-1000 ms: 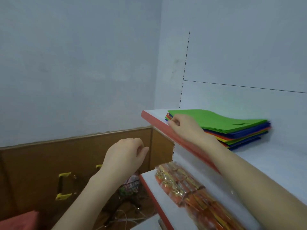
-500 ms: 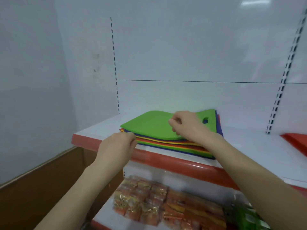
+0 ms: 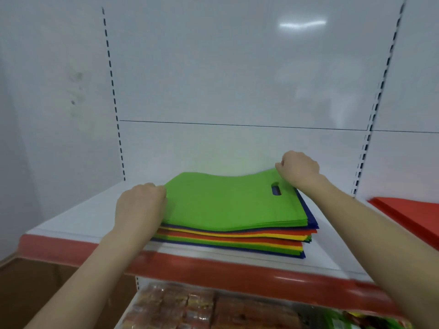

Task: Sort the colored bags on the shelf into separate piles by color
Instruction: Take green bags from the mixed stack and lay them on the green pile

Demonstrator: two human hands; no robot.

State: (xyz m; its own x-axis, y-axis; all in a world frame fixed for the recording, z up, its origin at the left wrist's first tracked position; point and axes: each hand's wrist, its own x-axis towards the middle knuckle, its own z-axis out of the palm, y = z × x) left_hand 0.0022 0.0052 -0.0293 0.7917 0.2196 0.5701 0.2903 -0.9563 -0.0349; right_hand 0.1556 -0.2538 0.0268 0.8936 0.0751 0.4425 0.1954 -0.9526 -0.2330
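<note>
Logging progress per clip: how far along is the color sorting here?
Early. Possibly done: one red pile lies apart at the right end of the shelf. In hand: the left hand and right hand grip opposite ends of the top green bags. Left: the mixed stack beneath, with blue, yellow, red and green layers unsorted.

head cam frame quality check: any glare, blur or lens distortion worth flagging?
Head view: a glare streak from a lamp sits high on the white back panel, and the green bags throw a faint green cast on the panel behind them. Head view: the red shelf edge and the packets below it are smeared. Head view: the slotted uprights bow, typical wide-angle distortion.
</note>
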